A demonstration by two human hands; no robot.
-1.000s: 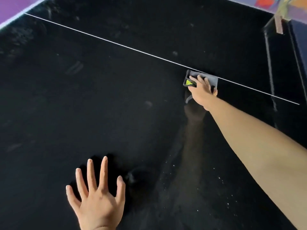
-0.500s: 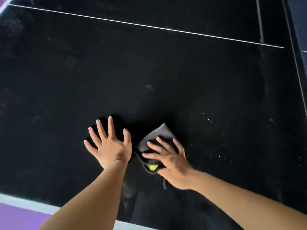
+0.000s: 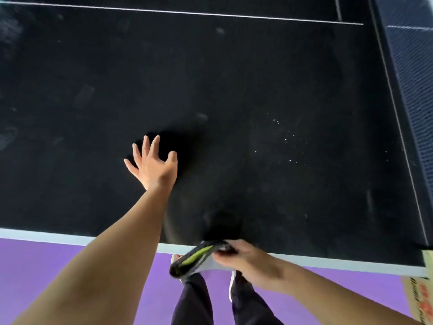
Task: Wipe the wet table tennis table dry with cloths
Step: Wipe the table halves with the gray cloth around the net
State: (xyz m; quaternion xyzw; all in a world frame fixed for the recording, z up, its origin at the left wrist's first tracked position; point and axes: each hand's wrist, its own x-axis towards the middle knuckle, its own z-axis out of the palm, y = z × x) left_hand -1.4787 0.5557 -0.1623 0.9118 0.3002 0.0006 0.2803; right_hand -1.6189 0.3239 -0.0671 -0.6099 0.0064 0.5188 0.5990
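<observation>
Counter: black top (image 3: 234, 78) with a pale near edge, purple floor (image 3: 58, 259) below it.
Left hand: (image 3: 152, 163) fingers spread wide, palm down on the counter, holding nothing.
Right hand: (image 3: 243, 256) at the near edge, fingers curled round the cloth.
Cloth: (image 3: 194, 256) dark with a yellow-green patch, blurry; its long side runs from the right hand down and left, past the edge.
Water drops: (image 3: 285, 137) tiny bright dots, on the counter's right part.

Legible text: none. Lower right corner, pale yellow sheet (image 3: 419, 299): red and dark markings, too blurred to read. On dark grey cloth (image 3: 179, 268), yellow-green patch: lettering not discernible.
</observation>
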